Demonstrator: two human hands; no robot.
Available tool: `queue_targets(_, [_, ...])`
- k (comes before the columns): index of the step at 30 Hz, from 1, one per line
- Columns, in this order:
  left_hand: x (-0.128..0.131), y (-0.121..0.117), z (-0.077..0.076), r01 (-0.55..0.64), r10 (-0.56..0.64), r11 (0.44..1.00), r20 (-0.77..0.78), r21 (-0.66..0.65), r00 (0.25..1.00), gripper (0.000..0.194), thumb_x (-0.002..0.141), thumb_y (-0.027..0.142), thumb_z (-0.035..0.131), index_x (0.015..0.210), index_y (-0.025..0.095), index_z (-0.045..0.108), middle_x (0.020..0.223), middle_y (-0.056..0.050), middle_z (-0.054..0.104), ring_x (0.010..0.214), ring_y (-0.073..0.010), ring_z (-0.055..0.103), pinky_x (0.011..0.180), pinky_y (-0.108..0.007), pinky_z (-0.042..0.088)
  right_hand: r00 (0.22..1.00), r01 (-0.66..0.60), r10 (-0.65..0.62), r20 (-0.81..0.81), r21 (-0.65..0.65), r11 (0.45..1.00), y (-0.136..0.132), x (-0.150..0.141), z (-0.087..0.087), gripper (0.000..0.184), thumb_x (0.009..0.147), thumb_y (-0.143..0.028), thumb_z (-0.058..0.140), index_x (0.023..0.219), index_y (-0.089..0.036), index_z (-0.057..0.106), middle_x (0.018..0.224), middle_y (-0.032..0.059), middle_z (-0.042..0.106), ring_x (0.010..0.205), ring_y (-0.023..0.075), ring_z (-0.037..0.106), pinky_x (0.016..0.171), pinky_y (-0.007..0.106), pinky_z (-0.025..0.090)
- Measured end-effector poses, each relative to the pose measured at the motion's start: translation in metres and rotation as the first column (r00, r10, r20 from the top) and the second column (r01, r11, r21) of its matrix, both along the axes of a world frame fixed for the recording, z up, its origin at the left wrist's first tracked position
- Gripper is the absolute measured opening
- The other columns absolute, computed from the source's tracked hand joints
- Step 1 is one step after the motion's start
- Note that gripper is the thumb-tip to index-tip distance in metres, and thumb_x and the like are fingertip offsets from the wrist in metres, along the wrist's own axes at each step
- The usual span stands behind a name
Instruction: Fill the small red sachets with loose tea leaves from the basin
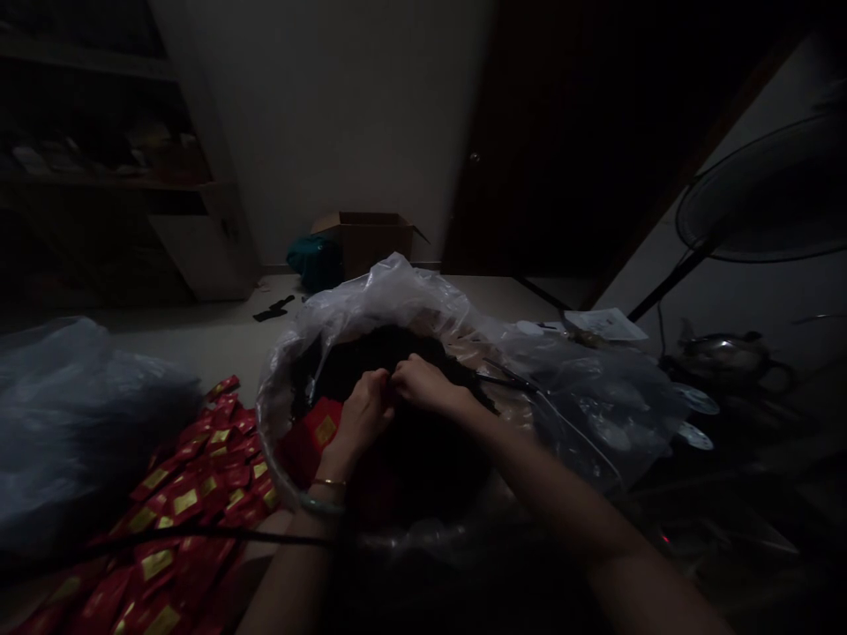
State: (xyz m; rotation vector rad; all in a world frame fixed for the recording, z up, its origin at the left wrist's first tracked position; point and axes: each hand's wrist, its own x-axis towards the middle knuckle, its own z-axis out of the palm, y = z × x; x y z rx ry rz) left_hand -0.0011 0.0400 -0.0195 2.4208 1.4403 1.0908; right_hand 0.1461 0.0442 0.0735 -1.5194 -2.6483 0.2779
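Directly below the fingertips, dark loose material is filling the plastic-lined round container. The left hand and right hand are meeting with fingers bent narrow; what they may be gripping is not showing clearly. For clean handling, both hands are best working low, inside the rim. Beside the left wrist, a red packet is lying obliquely, gold label facing up; overlap is obscuring its long axis.

Gold-coloured bracelet, pale green bangle, both on left wrist, bare forearms
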Motion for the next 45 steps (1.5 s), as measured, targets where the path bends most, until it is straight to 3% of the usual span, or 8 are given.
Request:
queue_targets(7, [-0.01, 0.006, -0.013, 0.013, -0.007, 0.998, 0.099, -0.062, 0.995, 0.084, 0.067, 0.014, 0.066, 0.138, 0.019, 0.023, 0.107, -0.01, 0.059, 0.095, -0.0231, 0.056, 0.084, -0.038, 0.046, 0.991, -0.103, 0.084, -0.105, -0.185, 0.977, -0.002, -0.011, -0.023, 0.017, 0.082, -0.029, 0.058, 0.091, -0.019, 0.067, 0.097, 0.0079, 0.066, 0.098, 0.0234, 0.053, 0.075, 0.03, 0.038])
queue_targets(13, [-0.011, -0.001, 0.0, -0.174, 0.158, 0.974, -0.115, -0.145, 0.981, 0.082, 0.064, 0.023, 0.072, 0.136, 0.016, 0.033, 0.107, -0.012, 0.063, 0.099, -0.0284, 0.057, 0.085, -0.04, 0.042, 0.866, 0.081, -0.162, -0.473, -0.187, 0.979, 0.011, -0.006, -0.044, 0.02, 0.081, -0.025, 0.056, 0.068, -0.014, 0.067, 0.059, -0.0027, 0.058, 0.062, 0.0106, 0.05, 0.058, 0.021, 0.032])
queue_targets(22, [-0.004, 0.003, -0.006, -0.193, 0.192, 0.981, 0.053, 0.03, 0.98, 0.034, 0.071, 0.019, 0.065, 0.103, 0.016, 0.055, 0.093, -0.009, 0.062, 0.086, -0.0246, 0.059, 0.077, -0.036, 0.047, 0.806, 0.096, -0.196, -0.558, -0.204, 0.974, 0.005, 0.002, -0.019, 0.019, 0.076, -0.028, 0.058, 0.081, -0.016, 0.073, 0.065, -0.0007, 0.066, 0.058, 0.0121, 0.054, 0.057, 0.022, 0.038])
queue_targets(27, [0.003, 0.006, -0.014, -0.238, 0.205, 0.953, 0.18, 0.187, 0.962, 0.044, 0.07, 0.031, 0.07, 0.107, 0.015, 0.052, 0.089, -0.008, 0.059, 0.083, -0.0251, 0.058, 0.076, -0.039, 0.048, 0.883, 0.266, -0.239, -0.404, 0.012, 0.964, -0.009, -0.009, 0.0, 0.023, 0.078, -0.033, 0.059, 0.077, -0.015, 0.073, 0.071, 0.0073, 0.067, 0.08, 0.0217, 0.059, 0.069, 0.03, 0.042])
queue_targets(33, [0.004, 0.002, -0.01, -0.257, 0.221, 0.959, 0.259, 0.116, 0.94, 0.057, 0.066, 0.041, 0.075, 0.111, 0.015, 0.052, 0.092, -0.009, 0.059, 0.087, -0.0264, 0.058, 0.081, -0.042, 0.047, 0.792, 0.171, -0.251, -0.557, -0.193, 0.966, -0.001, -0.007, 0.001, 0.011, 0.077, -0.023, 0.059, 0.079, -0.014, 0.065, 0.074, 0.0021, 0.065, 0.066, 0.014, 0.055, 0.06, 0.024, 0.041])
queue_targets(38, [0.004, -0.008, 0.007, 0.052, 0.037, 0.982, 0.455, -0.182, 0.89, 0.07, 0.058, 0.038, 0.079, 0.119, 0.017, 0.052, 0.108, -0.009, 0.062, 0.1, -0.0265, 0.059, 0.088, -0.04, 0.046, 0.719, -0.045, -0.236, -0.654, -0.383, 0.923, 0.005, 0.005, 0.002, 0.018, 0.083, -0.022, 0.049, 0.08, -0.012, 0.063, 0.069, -0.0009, 0.06, 0.061, 0.0105, 0.051, 0.056, 0.022, 0.039])
queue_targets(41, [0.001, -0.013, 0.019, 0.334, -0.026, 0.853, 0.607, -0.401, 0.795, 0.047, 0.065, 0.033, 0.071, 0.108, 0.015, 0.06, 0.097, -0.007, 0.068, 0.087, -0.0225, 0.063, 0.077, -0.033, 0.05, 0.743, -0.091, -0.216, -0.633, -0.416, 0.905, 0.002, 0.008, 0.006, 0.026, 0.086, -0.029, 0.047, 0.077, -0.012, 0.065, 0.061, -0.0023, 0.057, 0.054, 0.0094, 0.047, 0.052, 0.022, 0.035])
queue_targets(45, [-0.002, -0.013, 0.027, 0.412, 0.115, 0.757, 0.724, -0.507, 0.68, 0.041, 0.057, 0.024, 0.073, 0.095, 0.013, 0.063, 0.085, -0.004, 0.069, 0.075, -0.0186, 0.063, 0.069, -0.028, 0.049, 0.654, -0.085, -0.229, -0.721, -0.37, 0.925, 0.005, 0.009, 0.012, 0.024, 0.087, -0.026, 0.047, 0.085, -0.013, 0.066, 0.073, 0.0016, 0.066, 0.066, 0.0117, 0.058, 0.062, 0.023, 0.043])
